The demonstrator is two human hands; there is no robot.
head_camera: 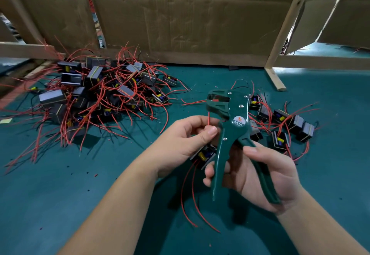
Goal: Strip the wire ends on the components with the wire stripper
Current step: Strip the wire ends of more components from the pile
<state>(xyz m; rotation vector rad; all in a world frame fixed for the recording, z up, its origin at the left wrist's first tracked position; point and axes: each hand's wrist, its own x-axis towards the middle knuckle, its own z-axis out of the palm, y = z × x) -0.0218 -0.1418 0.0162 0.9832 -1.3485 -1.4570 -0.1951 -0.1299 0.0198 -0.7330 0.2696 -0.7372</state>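
My L hand (180, 140) pinches a thin red wire (208, 118), boxy black component (204, 154) under palm; R hand (260, 174) wraps glossy green stripper (230, 114) handles over matte teal table (60, 194).

We count one stripper (230, 126), left hand (180, 144), right hand (266, 174), held component (206, 154); some seven components (280, 115) right of the stripper, one pile (100, 94) left.

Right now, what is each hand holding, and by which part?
Left hand pinches a red wire near its end; right hand grips the wire stripper by its handles.
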